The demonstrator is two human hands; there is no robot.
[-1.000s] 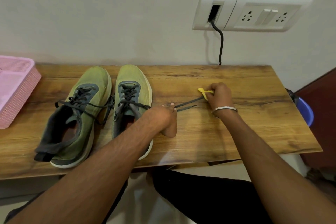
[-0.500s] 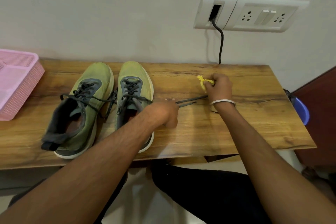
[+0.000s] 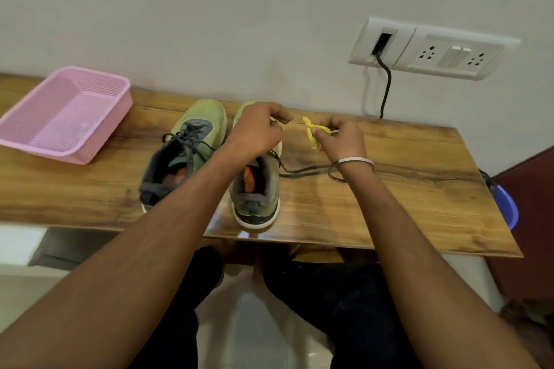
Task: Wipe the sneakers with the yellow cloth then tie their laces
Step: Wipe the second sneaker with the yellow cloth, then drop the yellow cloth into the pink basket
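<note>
Two olive-green sneakers stand side by side on the wooden table [image 3: 389,207], toes toward the wall. The left sneaker [image 3: 183,153] has loose dark laces. My left hand [image 3: 257,132] hovers over the toe of the right sneaker [image 3: 257,195], fingers curled; whether they pinch a lace I cannot tell. My right hand [image 3: 341,138] grips the small crumpled yellow cloth [image 3: 313,135] just right of that sneaker. A dark lace [image 3: 302,171] trails from the right sneaker across the table under my right wrist.
A pink plastic basket [image 3: 64,117] sits at the table's far left. A white socket panel [image 3: 431,49] with a black cable is on the wall behind. A blue tub [image 3: 506,207] stands past the table's right end. My legs are under the front edge.
My left hand has risen from the lace beside the right sneaker to above its toe. My right hand with the cloth has shifted left toward it. The lace now lies slack on the table.
</note>
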